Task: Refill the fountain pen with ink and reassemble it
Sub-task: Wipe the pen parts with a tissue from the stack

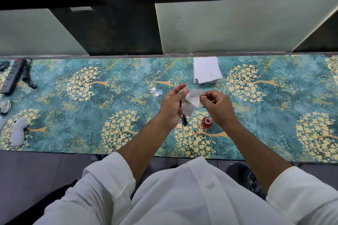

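Both my hands are raised above the middle of the table, holding a crumpled white tissue (192,101) between them. My left hand (172,105) grips its left side. My right hand (218,107) pinches its right edge; a small dark part shows at its fingers, too hidden to name. Below the hands a black pen part (184,120) lies on the table. An open red ink bottle (207,122) stands just right of it, under my right wrist.
A stack of white tissues (206,69) lies at the table's far edge. A black power strip (11,76) with a coiled cable, a white cable (4,105) and a grey object (18,131) sit at the far left. The floral table cover (91,97) ends near my body.
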